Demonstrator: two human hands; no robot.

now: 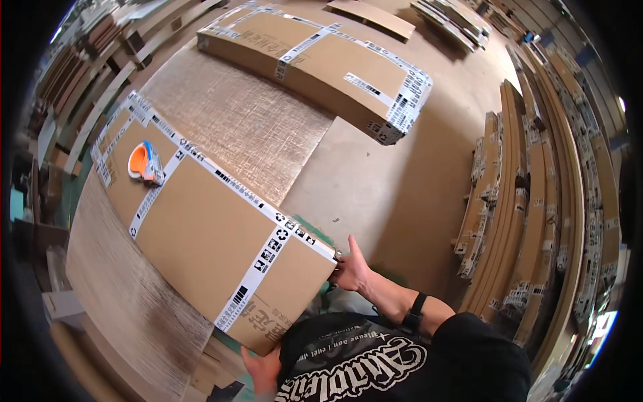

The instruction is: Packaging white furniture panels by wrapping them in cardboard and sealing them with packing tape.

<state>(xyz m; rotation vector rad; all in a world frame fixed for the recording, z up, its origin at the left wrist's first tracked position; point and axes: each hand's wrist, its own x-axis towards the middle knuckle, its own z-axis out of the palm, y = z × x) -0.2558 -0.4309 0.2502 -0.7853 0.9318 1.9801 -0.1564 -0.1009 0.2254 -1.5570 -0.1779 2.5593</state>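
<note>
A long flat cardboard box (pixel 194 221), bound with printed white tape, lies slantwise in front of me with its near end against my body. My right hand (pixel 353 269) is at the box's right near corner, thumb stretched up and the other fingers against the end, partly hidden. At the opposite near corner, my left hand (pixel 262 368) grips the lower edge; its thumb shows and most of its fingers are hidden. An orange and blue tape dispenser (pixel 140 163) sits on top of the box, toward its far left end.
The box rests across a wood-patterned work surface (pixel 234 110). Another taped cardboard box (pixel 321 60) lies at its far side, overhanging to the right. Long flat cardboard packages (pixel 516 208) stand in rows along the right. Stacked boards (pixel 87 60) fill the far left.
</note>
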